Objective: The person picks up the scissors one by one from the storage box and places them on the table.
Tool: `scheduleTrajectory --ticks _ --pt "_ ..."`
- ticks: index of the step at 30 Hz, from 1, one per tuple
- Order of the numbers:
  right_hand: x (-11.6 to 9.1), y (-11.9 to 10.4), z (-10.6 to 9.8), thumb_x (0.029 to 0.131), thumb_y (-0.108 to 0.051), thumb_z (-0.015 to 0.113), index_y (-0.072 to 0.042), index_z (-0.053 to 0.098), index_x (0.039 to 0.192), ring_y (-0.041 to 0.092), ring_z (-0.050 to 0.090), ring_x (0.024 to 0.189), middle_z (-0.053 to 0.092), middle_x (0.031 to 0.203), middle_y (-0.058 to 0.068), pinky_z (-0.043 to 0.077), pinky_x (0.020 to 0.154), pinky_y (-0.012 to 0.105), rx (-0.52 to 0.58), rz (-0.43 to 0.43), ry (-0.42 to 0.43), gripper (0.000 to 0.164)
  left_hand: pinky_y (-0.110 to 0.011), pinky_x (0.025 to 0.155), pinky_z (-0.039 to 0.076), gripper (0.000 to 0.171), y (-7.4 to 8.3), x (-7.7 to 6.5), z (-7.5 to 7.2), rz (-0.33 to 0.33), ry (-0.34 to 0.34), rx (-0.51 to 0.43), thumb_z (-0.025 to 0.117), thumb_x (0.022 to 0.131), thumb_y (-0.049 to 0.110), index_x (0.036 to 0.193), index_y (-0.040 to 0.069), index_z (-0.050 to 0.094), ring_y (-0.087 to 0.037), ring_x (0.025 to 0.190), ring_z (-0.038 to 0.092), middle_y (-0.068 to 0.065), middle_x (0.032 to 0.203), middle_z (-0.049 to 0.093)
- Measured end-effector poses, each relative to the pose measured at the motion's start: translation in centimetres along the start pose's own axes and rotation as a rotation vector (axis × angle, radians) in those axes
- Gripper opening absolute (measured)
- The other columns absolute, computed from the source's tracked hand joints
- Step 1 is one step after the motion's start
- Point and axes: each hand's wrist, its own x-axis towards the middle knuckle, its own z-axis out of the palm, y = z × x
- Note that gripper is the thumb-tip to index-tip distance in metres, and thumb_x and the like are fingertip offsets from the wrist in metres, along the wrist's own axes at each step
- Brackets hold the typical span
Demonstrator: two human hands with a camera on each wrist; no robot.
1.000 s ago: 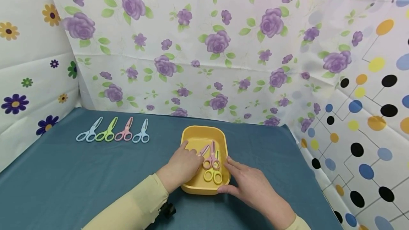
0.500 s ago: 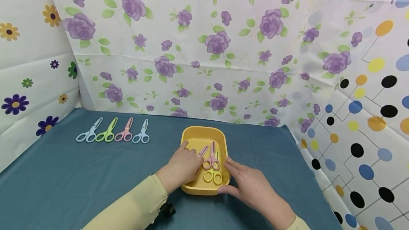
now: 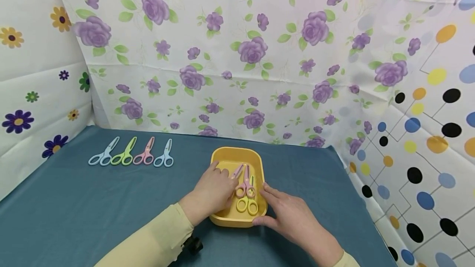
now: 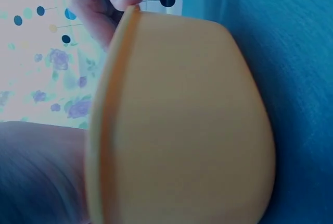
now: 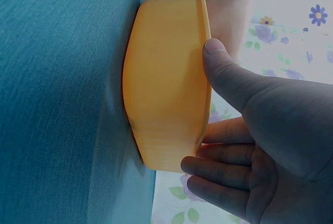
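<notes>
A yellow plastic tray (image 3: 237,221) stands on the cloth before me. My left hand (image 3: 215,188) reaches inside, its fingers curled at pink scissors (image 3: 237,171); the blades show past the fingertips, while the handles are hidden under the hand. Beside them in the tray lie another pair of pink scissors (image 3: 246,184) and yellow scissors (image 3: 247,205), partly overlapping. My right hand (image 3: 291,215) touches the tray's near right corner from outside. In the right wrist view its thumb rests on the rim and its fingers stay fairly straight along the side.
At the back left, a row on the blue-green cloth (image 3: 130,201) holds light blue scissors (image 3: 104,153), green scissors (image 3: 124,151), pink scissors (image 3: 144,151) and smaller light blue scissors (image 3: 164,154). Patterned curtains (image 3: 222,52) hang behind and at both sides.
The pink scissors at my left fingers have shifted slightly up and turned a little, and the left hand has moved slightly with them. The right hand and tray stay in place.
</notes>
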Motion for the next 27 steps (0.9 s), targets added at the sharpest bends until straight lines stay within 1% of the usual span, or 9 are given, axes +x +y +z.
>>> scheduleTrajectory --ticks 5,10,13,20,24,27 --pt "0.0 -0.1 0.0 0.093 -0.079 0.064 -0.010 0.060 0.159 0.037 0.069 0.132 0.054 0.166 0.011 0.062 0.093 0.056 0.004 0.004 -0.004 0.096 -0.061 0.126 0.036 0.035 -0.3 -0.3 -0.7 -0.020 0.035 -0.004 0.083 0.096 0.034 0.128 0.020 0.081 -0.028 0.106 0.073 -0.009 0.106 0.075" --pt "0.0 -0.1 0.0 0.093 -0.077 0.066 -0.010 0.061 0.159 0.037 0.068 0.132 0.053 0.166 0.010 0.062 0.094 0.056 0.007 0.008 -0.009 0.095 -0.060 0.125 0.037 0.036 -0.5 -0.8 -1.3 -0.019 0.081 0.006 0.085 0.095 0.035 0.127 0.020 0.081 -0.028 0.106 0.073 -0.010 0.105 0.075" --pt "0.0 -0.1 0.0 0.092 -0.078 0.066 -0.011 0.060 0.159 0.037 0.068 0.133 0.053 0.166 0.010 0.062 0.094 0.056 0.009 0.012 -0.014 0.095 -0.060 0.125 0.039 0.037 -0.6 -1.1 -1.7 -0.036 0.099 -0.002 0.086 0.094 0.036 0.126 0.019 0.080 -0.029 0.107 0.072 -0.010 0.107 0.075" --pt "0.0 -0.1 -0.1 0.092 -0.077 0.067 -0.010 0.060 0.160 0.038 0.068 0.134 0.053 0.166 0.010 0.061 0.095 0.057 0.017 0.015 -0.016 0.095 -0.060 0.122 0.040 0.040 -1.2 -2.0 -2.6 -0.076 0.128 -0.001 0.089 0.092 0.036 0.127 0.018 0.080 -0.032 0.102 0.073 -0.011 0.109 0.074" --pt "0.0 -0.1 0.0 0.092 -0.075 0.069 -0.010 0.060 0.160 0.038 0.068 0.133 0.053 0.166 0.011 0.061 0.095 0.057 0.023 0.013 -0.009 0.094 -0.061 0.120 0.042 0.039 -1.6 -2.6 -2.9 -0.087 0.164 0.005 0.089 0.092 0.036 0.125 0.019 0.081 -0.031 0.099 0.072 -0.009 0.106 0.073" --pt "0.0 -0.1 0.0 0.092 -0.076 0.069 -0.010 0.060 0.159 0.038 0.068 0.133 0.053 0.166 0.011 0.061 0.095 0.058 0.024 0.016 -0.011 0.095 -0.062 0.118 0.044 0.037 -2.0 -3.0 -3.2 -0.093 0.196 0.007 0.090 0.091 0.035 0.123 0.019 0.081 -0.030 0.098 0.072 -0.009 0.105 0.073"
